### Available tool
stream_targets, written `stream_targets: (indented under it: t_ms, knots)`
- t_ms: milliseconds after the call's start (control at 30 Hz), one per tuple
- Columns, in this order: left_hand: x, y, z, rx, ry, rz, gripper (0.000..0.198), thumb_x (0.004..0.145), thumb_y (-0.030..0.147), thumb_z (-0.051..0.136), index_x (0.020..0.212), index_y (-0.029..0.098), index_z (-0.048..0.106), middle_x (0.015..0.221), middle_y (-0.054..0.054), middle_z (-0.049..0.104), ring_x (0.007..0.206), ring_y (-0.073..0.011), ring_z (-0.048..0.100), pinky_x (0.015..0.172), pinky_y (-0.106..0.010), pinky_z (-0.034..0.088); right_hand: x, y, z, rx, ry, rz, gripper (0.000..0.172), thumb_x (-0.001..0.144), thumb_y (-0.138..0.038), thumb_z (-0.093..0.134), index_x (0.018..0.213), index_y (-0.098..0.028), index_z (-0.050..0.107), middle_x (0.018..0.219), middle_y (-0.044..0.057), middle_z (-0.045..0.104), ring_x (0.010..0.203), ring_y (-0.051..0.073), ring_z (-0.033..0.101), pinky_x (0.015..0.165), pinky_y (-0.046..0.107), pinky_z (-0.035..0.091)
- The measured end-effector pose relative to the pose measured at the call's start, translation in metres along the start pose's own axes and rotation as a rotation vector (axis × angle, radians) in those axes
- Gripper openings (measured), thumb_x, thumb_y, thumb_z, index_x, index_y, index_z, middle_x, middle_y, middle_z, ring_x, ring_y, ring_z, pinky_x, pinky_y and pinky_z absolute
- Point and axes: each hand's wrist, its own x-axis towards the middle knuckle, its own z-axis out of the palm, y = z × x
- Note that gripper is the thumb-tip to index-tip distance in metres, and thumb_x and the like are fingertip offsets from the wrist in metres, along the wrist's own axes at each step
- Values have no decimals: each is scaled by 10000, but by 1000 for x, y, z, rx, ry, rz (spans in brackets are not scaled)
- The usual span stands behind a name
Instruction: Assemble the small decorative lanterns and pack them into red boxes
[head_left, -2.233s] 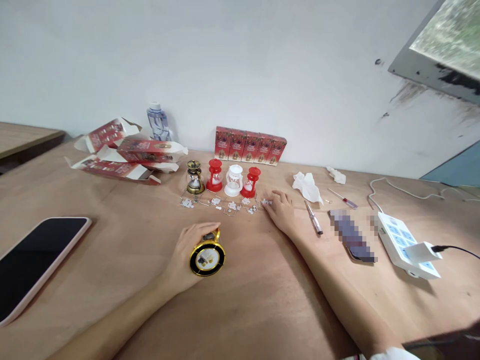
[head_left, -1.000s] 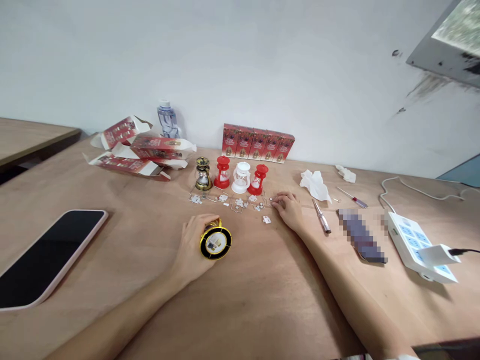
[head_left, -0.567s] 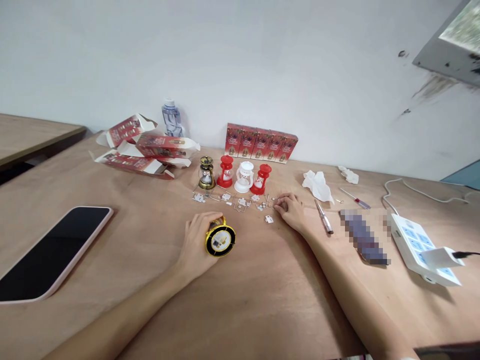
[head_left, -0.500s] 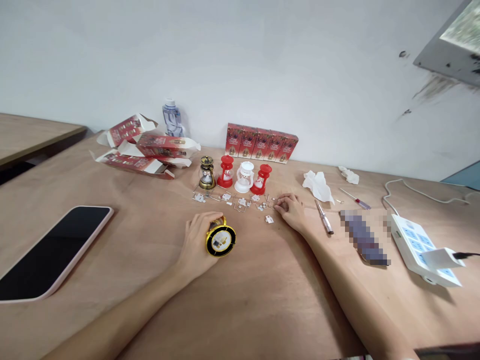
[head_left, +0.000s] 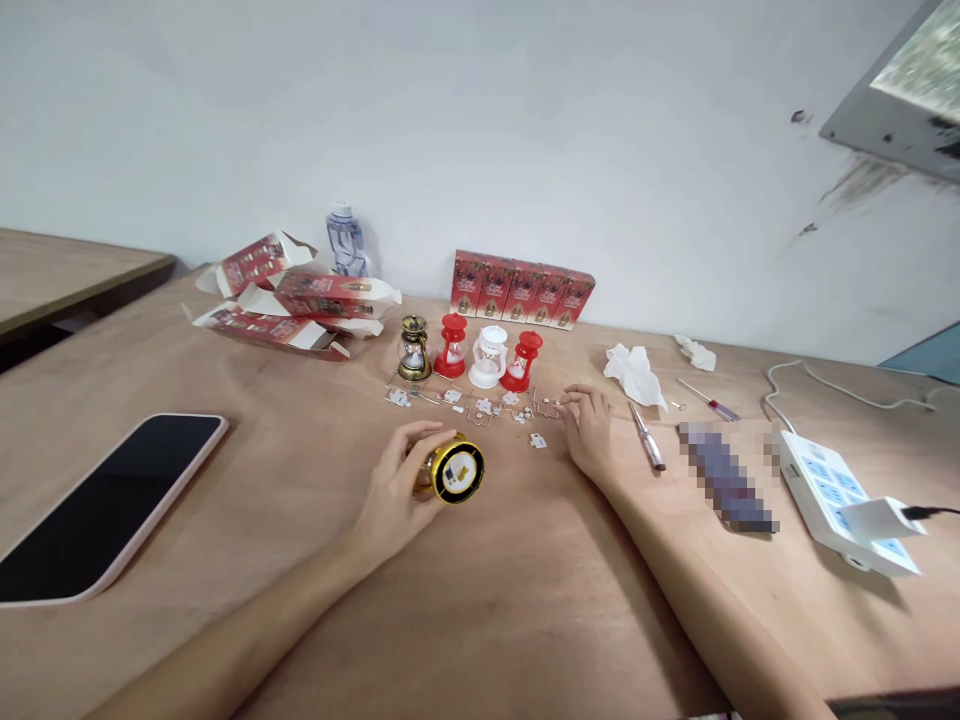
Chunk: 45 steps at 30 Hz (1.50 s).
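My left hand [head_left: 401, 490] is wrapped round a gold miniature lantern [head_left: 426, 476], tipped so that its round black base with a white label faces me. My right hand [head_left: 589, 430] rests on the table with fingers bent together. Its fingertips meet the end of a thin bent wire [head_left: 546, 403]; whether they pinch it is hidden. Left of them lie small white plates [head_left: 485, 407], metal discs and more wires. One white plate [head_left: 538, 440] lies apart, nearer me. Behind stand a bronze lantern [head_left: 414, 350], two red lanterns [head_left: 452, 347] and a white lantern [head_left: 489, 357].
Several red boxes [head_left: 523, 290] stand against the wall. Opened cartons [head_left: 322, 295] and a water bottle [head_left: 346, 242] are back left, a phone [head_left: 112, 505] front left. Rightward lie crumpled tissue [head_left: 634, 375], two screwdrivers [head_left: 647, 437], a blurred dark object [head_left: 727, 480] and a power strip [head_left: 832, 490].
My left hand has turned the gold lantern and shifted it slightly right and up. My right hand has drawn slightly right, and more of the bent wire shows beside its fingertips.
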Motion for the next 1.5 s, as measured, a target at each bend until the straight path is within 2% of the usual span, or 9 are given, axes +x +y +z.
stream_targets:
  t_ms: [100,333,533,833,933,1033,1200,1300,1500]
  knots:
    - [0,0,0,42,-16,43,486,820,154,583,1284,240,465,1169,-99,515,1075,-219,561,891,-345,489,-14,-33,-6,188,225,-137,64,906,-226,496,864,-214,542,908,55,585,923,211,557,832,390,431]
    - [3,1,0,126,-94,119,503,826,111,525,1305,236,437,1202,-87,611,1113,-221,574,909,-357,434,-50,-112,-19,396,221,-450,123,854,-143,578,894,-257,599,861,10,588,882,171,566,869,398,443]
    - [3,2,2,62,-154,144,420,815,115,523,1222,208,472,1237,-97,620,1152,-214,571,943,-365,429,-51,-119,-18,367,234,-444,138,843,-102,582,869,-233,616,870,21,598,904,175,557,874,397,438]
    - [3,2,1,58,-139,132,389,813,124,528,1192,206,501,1229,-99,624,1143,-219,576,923,-367,443,-49,-123,-20,296,179,-410,106,873,-144,542,885,-230,604,944,50,618,937,192,559,859,391,451]
    - [3,3,0,63,-129,127,408,806,121,540,1203,206,498,1220,-98,628,1134,-219,581,915,-360,448,-49,-117,-20,288,176,-397,113,888,-149,509,930,-231,573,978,60,611,944,193,567,859,392,456]
    - [3,2,0,63,-116,100,420,807,130,553,1215,208,492,1214,-98,631,1131,-220,586,917,-355,458,-42,-94,-14,248,175,-322,129,886,-131,498,970,-214,549,991,68,617,952,194,573,843,381,445]
    - [2,0,0,41,-95,81,423,829,187,573,1239,212,470,1237,-109,615,1147,-222,580,941,-359,472,-17,-31,-3,-89,95,20,140,897,-221,489,926,-207,625,1043,77,634,1008,241,501,867,404,366]
    - [2,0,0,39,-97,78,422,833,203,571,1243,222,471,1238,-108,615,1144,-230,585,947,-374,476,-6,-6,-3,-224,49,121,169,879,-242,503,876,-220,670,1094,81,610,1025,267,463,879,433,332]
    - [3,2,0,61,-86,74,402,826,182,568,1218,221,487,1215,-109,626,1125,-230,594,923,-375,490,1,7,-2,-277,-29,165,205,863,-270,531,826,-204,722,1155,104,600,1072,313,424,891,491,304]
